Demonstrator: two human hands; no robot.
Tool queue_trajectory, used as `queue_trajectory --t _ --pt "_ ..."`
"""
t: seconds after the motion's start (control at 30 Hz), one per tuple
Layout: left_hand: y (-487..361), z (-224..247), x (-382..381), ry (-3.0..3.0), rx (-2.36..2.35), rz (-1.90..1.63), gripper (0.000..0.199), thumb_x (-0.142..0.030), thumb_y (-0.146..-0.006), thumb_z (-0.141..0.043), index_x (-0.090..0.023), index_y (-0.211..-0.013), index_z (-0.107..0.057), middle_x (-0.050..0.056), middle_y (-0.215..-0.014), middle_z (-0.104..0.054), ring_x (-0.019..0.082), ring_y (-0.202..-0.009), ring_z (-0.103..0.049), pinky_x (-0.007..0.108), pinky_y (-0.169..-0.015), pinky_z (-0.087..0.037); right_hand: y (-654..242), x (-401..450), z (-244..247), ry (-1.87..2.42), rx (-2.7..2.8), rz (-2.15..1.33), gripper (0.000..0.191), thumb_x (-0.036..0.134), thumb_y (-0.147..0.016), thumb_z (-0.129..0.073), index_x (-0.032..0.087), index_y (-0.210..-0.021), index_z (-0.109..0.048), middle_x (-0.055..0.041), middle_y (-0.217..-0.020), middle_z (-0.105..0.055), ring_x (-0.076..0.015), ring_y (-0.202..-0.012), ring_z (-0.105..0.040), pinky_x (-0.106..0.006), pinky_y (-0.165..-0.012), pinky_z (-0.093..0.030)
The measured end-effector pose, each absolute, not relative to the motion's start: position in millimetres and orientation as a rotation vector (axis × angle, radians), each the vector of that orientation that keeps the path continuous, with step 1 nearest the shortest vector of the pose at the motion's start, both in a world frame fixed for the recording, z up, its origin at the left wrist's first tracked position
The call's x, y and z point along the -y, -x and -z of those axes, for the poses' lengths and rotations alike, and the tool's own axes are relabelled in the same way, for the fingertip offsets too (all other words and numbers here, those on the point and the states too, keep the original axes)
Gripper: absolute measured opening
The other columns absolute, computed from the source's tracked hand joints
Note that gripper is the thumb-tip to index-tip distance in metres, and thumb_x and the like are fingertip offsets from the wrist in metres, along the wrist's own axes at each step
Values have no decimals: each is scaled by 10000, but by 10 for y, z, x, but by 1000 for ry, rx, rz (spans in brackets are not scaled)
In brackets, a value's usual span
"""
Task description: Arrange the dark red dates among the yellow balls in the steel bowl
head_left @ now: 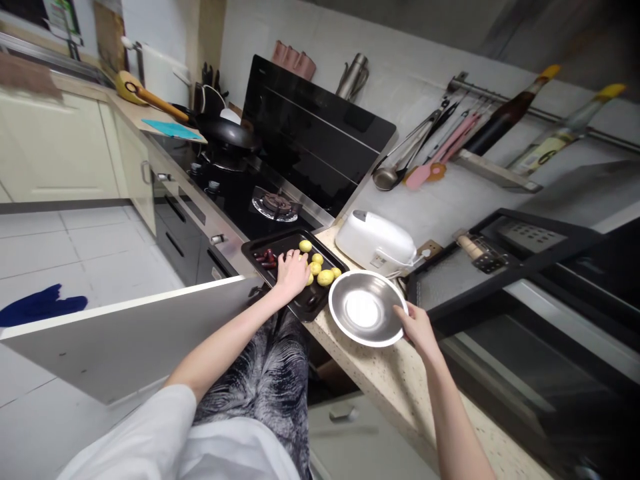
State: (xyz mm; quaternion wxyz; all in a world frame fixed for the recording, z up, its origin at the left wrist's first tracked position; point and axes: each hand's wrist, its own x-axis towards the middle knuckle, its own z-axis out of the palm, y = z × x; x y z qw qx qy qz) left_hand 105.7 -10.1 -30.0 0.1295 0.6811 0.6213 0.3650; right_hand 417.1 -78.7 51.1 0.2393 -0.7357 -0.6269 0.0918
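My left hand reaches into a black baking tray on the counter beside the stove, its fingers over the middle of the tray; whether they grip anything is hidden. Several small yellow potatoes lie to the right of these fingers, and dark red pieces lie to their left. My right hand grips the right rim of a shiny metal bowl, thumb on the inside. The bowl is tilted toward me, beside the tray's right end, and nothing shows in it.
A white toaster stands behind the bowl. Beyond the tray is a gas burner, with a black wok farther left. An open cabinet door juts out at my left. Utensils and bottles are on the wall.
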Motion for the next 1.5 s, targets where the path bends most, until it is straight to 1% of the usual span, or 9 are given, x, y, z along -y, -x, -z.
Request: queue_trajectory --t 0.27,0.47,0.7,0.9,1.0,1.1,1.2,1.33,1.5 --pt "-1034 431 337 -2272 -1548 -1005 262 -354 -949 -658 -240 -1178 -714 130 -1435 -621 338 -1489 -419 508 -1235 -294 -4196 972 -204 1908 1610 -722 381 600 -692 -588 229 -626 -526 54 -420 -430 -106 -337 -375 -235 -340 -290" --pt "-977 413 475 -2301 -1552 -897 320 -306 -915 -726 -222 -1221 -685 123 -1243 -707 326 -1300 -586 473 -1135 -396 -4158 948 -128 1874 1611 -891 406 602 -656 -644 226 -590 -505 71 -402 -396 -82 -330 -335 -215 -333 -272" --pt "-975 394 560 -2077 -1430 -1209 414 -280 -936 -706 -250 -1340 -623 98 -1318 -651 296 -1203 -652 422 -1048 -522 -4078 922 -42 1857 1683 -997 507 701 -643 -653 201 -669 -570 68 -423 -436 -88 -339 -362 -217 -348 -291" --pt "-1139 258 713 -1937 -1058 -1461 379 -292 -929 -725 -243 -1299 -656 103 -1308 -650 287 -1257 -625 409 -1133 -487 -4163 798 -54 1835 1795 -942 582 727 -653 -674 148 -710 -680 22 -474 -517 -130 -414 -469 -252 -418 -367" --pt "-1287 194 791 -1960 -955 -1415 384 -291 -919 -741 -241 -1292 -663 104 -1291 -655 294 -1226 -634 436 -1117 -495 -4190 672 -131 1817 1778 -713 572 674 -720 -687 142 -918 -761 -32 -626 -645 -188 -600 -603 -276 -540 -445" --pt "-1432 170 836 -2009 -918 -1349 393 -259 -888 -772 -217 -1266 -671 108 -1263 -659 301 -1176 -646 468 -1087 -507 -4035 617 -213 1633 1799 -386 490 599 -848 -643 176 -1061 -768 -110 -949 -757 -253 -903 -683 -333 -737 -522" --pt "-1532 175 852 -2043 -925 -1313 411 -186 -877 -756 -222 -1276 -666 103 -1252 -655 297 -1169 -644 472 -1076 -514 -3758 654 -224 1262 2050 -520 376 505 -954 -596 208 -1116 -762 -112 -1159 -762 -262 -1064 -690 -368 -854 -544" --pt "-1586 205 856 -2037 -948 -1319 517 -84 -886 -658 -250 -1373 -606 101 -1315 -622 281 -1222 -624 461 -1084 -520 -3542 684 -106 1111 2148 -757 511 456 -887 -730 215 -1332 -654 -102 -1306 -722 -248 -1076 -691 -378 -895 -558" --pt "-1597 205 899 -2072 -972 -1302 571 -47 -885 -611 -262 -1413 -571 97 -1367 -573 259 -1249 -610 453 -1119 -510 -3620 625 -3 1074 2136 -792 552 444 -852 -770 203 -1328 -631 -112 -1304 -712 -242 -1051 -685 -343 -806 -552"
